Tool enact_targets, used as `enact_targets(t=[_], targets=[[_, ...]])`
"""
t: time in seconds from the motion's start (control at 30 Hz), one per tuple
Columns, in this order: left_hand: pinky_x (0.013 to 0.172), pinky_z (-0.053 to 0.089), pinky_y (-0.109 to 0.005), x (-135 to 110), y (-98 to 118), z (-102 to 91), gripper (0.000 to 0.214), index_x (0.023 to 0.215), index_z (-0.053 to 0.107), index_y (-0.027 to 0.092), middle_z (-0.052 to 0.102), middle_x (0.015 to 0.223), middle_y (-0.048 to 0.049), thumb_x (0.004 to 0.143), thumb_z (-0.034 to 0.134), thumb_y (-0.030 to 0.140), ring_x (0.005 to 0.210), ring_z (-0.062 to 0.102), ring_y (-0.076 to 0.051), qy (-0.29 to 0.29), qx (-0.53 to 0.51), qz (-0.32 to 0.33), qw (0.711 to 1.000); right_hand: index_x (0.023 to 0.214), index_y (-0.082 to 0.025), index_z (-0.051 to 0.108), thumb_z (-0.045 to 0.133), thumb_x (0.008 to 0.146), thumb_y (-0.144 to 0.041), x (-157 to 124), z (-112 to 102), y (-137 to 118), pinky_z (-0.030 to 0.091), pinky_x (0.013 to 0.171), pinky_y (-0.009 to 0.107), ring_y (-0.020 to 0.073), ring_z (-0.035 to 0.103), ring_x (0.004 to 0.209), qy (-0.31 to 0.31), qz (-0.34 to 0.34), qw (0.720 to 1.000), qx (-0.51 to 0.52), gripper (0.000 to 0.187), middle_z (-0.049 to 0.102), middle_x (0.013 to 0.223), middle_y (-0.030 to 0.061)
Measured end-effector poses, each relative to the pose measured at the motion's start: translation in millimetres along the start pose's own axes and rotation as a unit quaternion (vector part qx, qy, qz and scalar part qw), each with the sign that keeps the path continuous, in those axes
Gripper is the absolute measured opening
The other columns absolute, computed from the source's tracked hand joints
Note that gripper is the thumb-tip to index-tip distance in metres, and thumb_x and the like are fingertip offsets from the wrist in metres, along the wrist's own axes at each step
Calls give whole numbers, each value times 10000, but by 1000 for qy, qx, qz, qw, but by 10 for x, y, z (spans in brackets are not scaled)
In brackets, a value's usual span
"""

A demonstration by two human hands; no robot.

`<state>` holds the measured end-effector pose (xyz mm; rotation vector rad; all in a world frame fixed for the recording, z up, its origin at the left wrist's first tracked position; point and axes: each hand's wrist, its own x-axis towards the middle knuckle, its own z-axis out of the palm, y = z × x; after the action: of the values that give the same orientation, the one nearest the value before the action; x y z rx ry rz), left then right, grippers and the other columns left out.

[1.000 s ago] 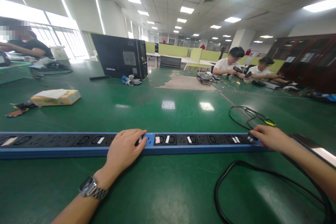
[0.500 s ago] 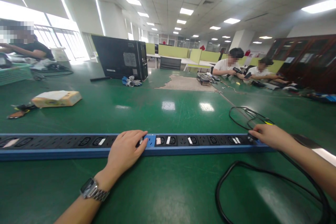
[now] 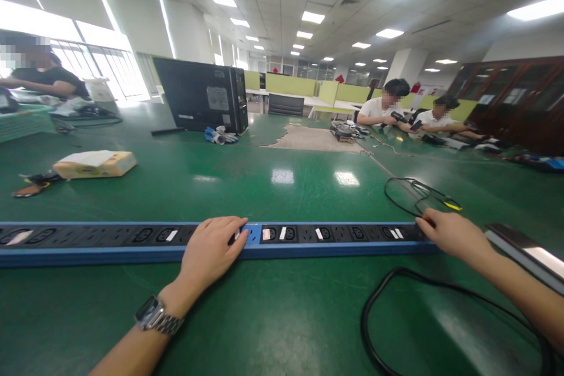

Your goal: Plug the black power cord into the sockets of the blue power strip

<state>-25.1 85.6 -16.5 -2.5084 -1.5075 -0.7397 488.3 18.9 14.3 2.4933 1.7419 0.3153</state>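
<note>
My left hand [image 3: 210,248] lies across the power strip [image 3: 304,251], my right hand [image 3: 445,232] at its right end, whether the fingers [image 3: 231,223] grip I cannot tell, with wide table [image 3: 282,317] beyond the strip's far edge [image 3: 326,224].

A long blue power strip [image 3: 330,251] with black sockets lies across the near part of a green table [image 3: 264,317]. The left hand [image 3: 214,247], a watch [image 3: 152,314] on its wrist, lies on the strip just left of a blue socket [image 3: 254,234]. The right hand [image 3: 452,236], fingers bent, is at the strip's right end; anything under its fingertips is hidden. A thick black cable [image 3: 364,320] loops at near right, with a thinner cable [image 3: 408,179] beyond that hand. Farther off, a tissue pack [image 3: 94,165] lies left, gloves [image 3: 221,136] lie by a black computer case [image 3: 189,94], and two people [image 3: 378,110] in white sit right.
</note>
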Motion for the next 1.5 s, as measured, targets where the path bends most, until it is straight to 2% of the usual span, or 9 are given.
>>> enact_targets(t=[0.37, 0.8, 0.93, 1.07, 1.1, 1.17, 1.27, 1.33, 1.5], targets=[[923, 429, -422, -8, -2, 10, 367, 1076, 674, 229, 710, 1070, -59, 894, 429, 434, 1023, 625, -246, 13, -12, -2, 1000, 898, -220, 606, 295, 886, -497, -100, 140, -31, 374, 550, 300, 244, 635, 705, 26, 5, 999, 28, 417, 680, 762, 86], [918, 429, -418, -9, 6, -6, 371, 1078, 674, 215, 706, 1075, -63, 898, 429, 426, 1029, 622, -251, 5, -7, -6, 1000, 956, -242, 556, 192, 906, -526, -227, 86, -178, 391, 546, 324, 281, 649, 731, -8, 39, 999, -5, 464, 684, 817, 93], [930, 419, -411, -9, 11, 1, 366, 1082, 668, 208, 701, 1085, -62, 907, 425, 416, 1037, 613, -242, 0, 1, -11, 1000, 958, -250, 579, 231, 896, -530, -191, -98, -135, 392, 568, 329, 282, 639, 763, -19, 38, 999, -2, 451, 686, 879, 100], [935, 413, -406, -9, 19, 9, 356, 1087, 664, 207, 700, 1086, -57, 909, 429, 407, 1041, 608, -236, -3, 2, -12, 1000, 1009, -238, 613, 243, 888, -555, -76, -545, -110, 370, 561, 333, 282, 625, 747, 41, 89, 995, 15, 502, 681, 863, 133], [934, 413, -404, -9, 20, 10, 355, 1087, 664, 207, 701, 1081, -56, 907, 432, 405, 1038, 609, -234, -2, 2, -12, 1000, 1019, -235, 623, 283, 877, -561, -48, -647, -142, 369, 562, 330, 279, 624, 752, 58, 92, 993, 36, 492, 683, 859, 135], [932, 416, -402, -9, 19, 13, 353, 1088, 665, 205, 703, 1076, -53, 906, 434, 403, 1032, 613, -233, -1, 1, -12, 1000, 942, -219, 653, 363, 858, -530, -16, -777, -277, 385, 594, 305, 241, 626, 751, 51, 41, 993, 99, 434, 690, 811, 108], [931, 417, -402, -13, 9, 15, 354, 1084, 667, 205, 703, 1075, -51, 905, 436, 403, 1027, 615, -234, 6, 1, -9, 1000, 804, -217, 661, 391, 848, -497, -38, -765, -616, 390, 592, 263, 184, 618, 658, -56, -52, 983, 165, 391, 671, 650, 38], [931, 416, -401, -17, 4, 15, 351, 1087, 666, 206, 702, 1074, -49, 905, 438, 401, 1027, 614, -232, 9, 1, -6, 1000, 766, -217, 660, 400, 842, -478, -72, -683, -847, 380, 581, 256, 177, 617, 646, -89, -78, 981, 156, 376, 670, 635, 33], [927, 412, -398, -16, 1, 24, 343, 1087, 662, 208, 701, 1075, -51, 909, 439, 397, 1025, 610, -227, 9, 1, -5, 1000, 792, -219, 675, 419, 828, -482, -88, -596, -1113, 374, 600, 279, 229, 633, 796, -71, -66, 992, 78, 368, 701, 834, 80]])
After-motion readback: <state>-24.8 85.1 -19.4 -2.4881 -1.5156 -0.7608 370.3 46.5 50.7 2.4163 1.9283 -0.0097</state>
